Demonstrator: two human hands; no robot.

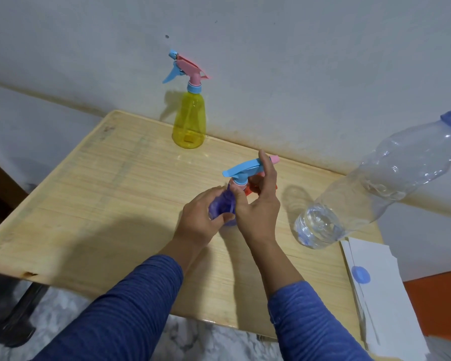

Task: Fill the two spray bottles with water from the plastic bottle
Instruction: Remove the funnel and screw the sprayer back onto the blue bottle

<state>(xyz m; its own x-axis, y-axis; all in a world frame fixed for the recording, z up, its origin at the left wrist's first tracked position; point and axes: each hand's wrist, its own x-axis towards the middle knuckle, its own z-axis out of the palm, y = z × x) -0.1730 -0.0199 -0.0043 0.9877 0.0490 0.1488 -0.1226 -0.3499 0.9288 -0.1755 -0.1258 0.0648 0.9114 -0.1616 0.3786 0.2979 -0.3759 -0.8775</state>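
Bracing the purple spray bottle (223, 207) in my left hand (202, 217), my right hand (258, 201) grips its spray head (242, 171), apparently to unscrew it.

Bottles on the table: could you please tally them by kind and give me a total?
Spray bottles: 2, the yellow spray bottle standing near the wall and the purple spray bottle held in both hands, left hand on its body, right hand at its trigger head.
Clear plastic bottle: 1, at the table's right side.
Total: 3
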